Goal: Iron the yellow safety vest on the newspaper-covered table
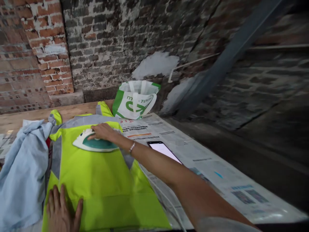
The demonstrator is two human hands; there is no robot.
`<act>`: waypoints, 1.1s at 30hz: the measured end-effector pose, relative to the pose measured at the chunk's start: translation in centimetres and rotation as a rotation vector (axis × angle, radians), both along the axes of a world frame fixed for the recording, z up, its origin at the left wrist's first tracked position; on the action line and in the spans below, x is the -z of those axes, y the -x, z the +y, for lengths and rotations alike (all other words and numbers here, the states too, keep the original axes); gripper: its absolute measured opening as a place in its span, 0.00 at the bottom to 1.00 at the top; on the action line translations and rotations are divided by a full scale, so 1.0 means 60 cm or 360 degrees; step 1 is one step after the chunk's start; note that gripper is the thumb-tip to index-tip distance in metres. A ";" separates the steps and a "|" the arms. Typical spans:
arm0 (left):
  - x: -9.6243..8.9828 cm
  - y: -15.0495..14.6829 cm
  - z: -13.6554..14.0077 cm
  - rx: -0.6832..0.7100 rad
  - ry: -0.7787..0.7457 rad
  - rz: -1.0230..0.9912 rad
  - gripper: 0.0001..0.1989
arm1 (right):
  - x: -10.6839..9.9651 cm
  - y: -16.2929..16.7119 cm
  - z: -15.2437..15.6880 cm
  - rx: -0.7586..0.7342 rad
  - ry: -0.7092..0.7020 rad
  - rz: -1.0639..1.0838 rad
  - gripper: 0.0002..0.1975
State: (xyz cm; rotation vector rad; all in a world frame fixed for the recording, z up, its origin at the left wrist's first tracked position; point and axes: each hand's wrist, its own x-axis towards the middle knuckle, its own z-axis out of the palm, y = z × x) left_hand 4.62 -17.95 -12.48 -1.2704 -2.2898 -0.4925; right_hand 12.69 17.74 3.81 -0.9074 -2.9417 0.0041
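Observation:
A neon-yellow garment with grey panels (96, 174) lies spread over the table, its short sleeves toward the wall. My right hand (103, 131) is wrapped round the handle of a white and teal clothes iron (95, 144). The iron rests on the upper part of the garment with its tip pointing left. Low on the garment's left side, my left hand (63, 209) lies flat on the fabric, fingers spread, holding nothing. A pale cord (166, 196) runs below my right forearm toward the front edge.
Light-blue cloth (26, 174) is heaped along the left. Newspaper (205, 161) covers the table's right side, with a lit phone (165, 150) on it. A white and green bag (135, 101) stands at the back, near a brick wall (101, 48). A dark slanted beam (224, 61) rises at right.

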 end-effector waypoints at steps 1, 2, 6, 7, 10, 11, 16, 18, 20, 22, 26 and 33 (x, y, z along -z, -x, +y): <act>-0.003 -0.002 0.000 -0.0005 0.0006 -0.0010 0.40 | 0.001 0.013 0.022 0.0064 -0.0008 0.0023 0.35; -0.007 -0.004 0.000 -0.0010 0.0009 -0.0020 0.40 | 0.001 0.024 0.042 0.0124 -0.0011 0.0039 0.35; -0.021 -0.010 0.001 -0.0019 0.0030 -0.0053 0.39 | -0.001 0.047 0.083 0.0246 0.0036 0.0055 0.35; -0.024 -0.011 0.002 -0.0016 0.0040 -0.0052 0.40 | -0.002 0.046 0.083 0.0248 0.0054 0.0049 0.36; -0.029 -0.011 0.004 -0.0013 0.0058 -0.0031 0.40 | -0.006 0.025 0.058 0.0193 0.0098 -0.0002 0.36; -0.029 -0.011 0.004 -0.0012 0.0059 -0.0024 0.39 | -0.007 0.013 0.042 0.0161 0.0107 -0.0018 0.36; -0.026 -0.009 0.005 -0.0018 0.0044 -0.0032 0.40 | -0.010 -0.068 -0.081 0.0009 0.0189 -0.0081 0.32; -0.023 -0.008 0.005 -0.0033 0.0031 -0.0048 0.40 | -0.010 -0.101 -0.133 -0.0055 0.0233 -0.0109 0.30; -0.021 -0.008 0.005 -0.0027 0.0013 -0.0050 0.40 | -0.009 -0.126 -0.172 -0.0106 0.0249 -0.0140 0.29; -0.017 -0.008 0.004 -0.0012 -0.0010 -0.0051 0.40 | -0.006 -0.140 -0.192 -0.0130 0.0241 -0.0165 0.27; -0.008 -0.007 0.003 -0.0024 -0.0032 -0.0080 0.40 | -0.002 -0.127 -0.170 -0.0108 0.0186 -0.0155 0.26; 0.002 -0.006 -0.006 0.0016 0.0003 -0.0018 0.39 | 0.009 -0.030 -0.011 0.0042 -0.0021 -0.0077 0.32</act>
